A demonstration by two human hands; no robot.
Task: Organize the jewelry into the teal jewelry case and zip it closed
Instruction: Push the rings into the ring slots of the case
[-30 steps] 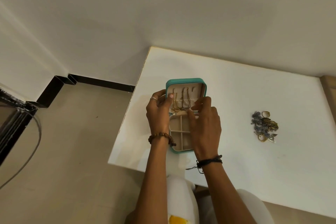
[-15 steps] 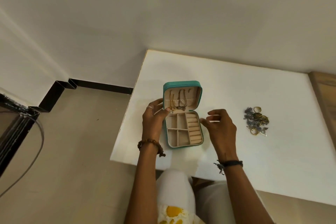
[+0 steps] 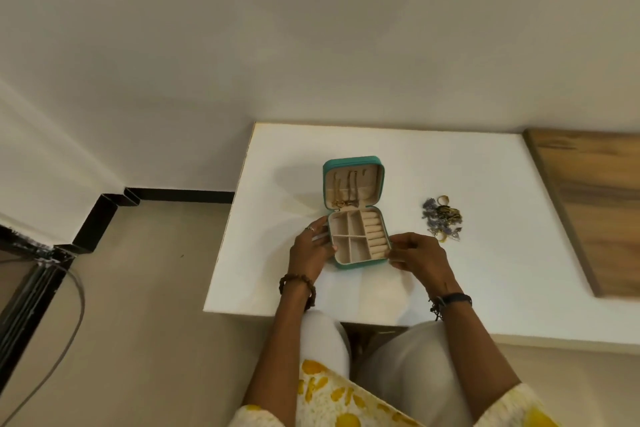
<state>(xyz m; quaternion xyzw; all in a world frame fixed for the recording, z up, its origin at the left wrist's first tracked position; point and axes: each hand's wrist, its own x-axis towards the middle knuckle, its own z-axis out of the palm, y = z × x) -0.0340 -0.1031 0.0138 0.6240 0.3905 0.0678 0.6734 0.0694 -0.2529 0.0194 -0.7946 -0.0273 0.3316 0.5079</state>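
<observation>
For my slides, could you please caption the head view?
Both hands, left and right, steady the open teal jewelry case; jewelry pile waits alongside.

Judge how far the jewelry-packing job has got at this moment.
Done: the teal zip jewelry case lies open on the white table, with thin gold chains hanging in its lid. In hand: the left hand and right hand touch the case's sides. Left: the loose pile of rings and purple jewelry is unpacked, the beige compartments look empty, and the zip is open.

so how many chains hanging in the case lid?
2 that I can make out, side by side in the lid of the open case: left chain, right chain. Blur could hide a thinner one.
</observation>
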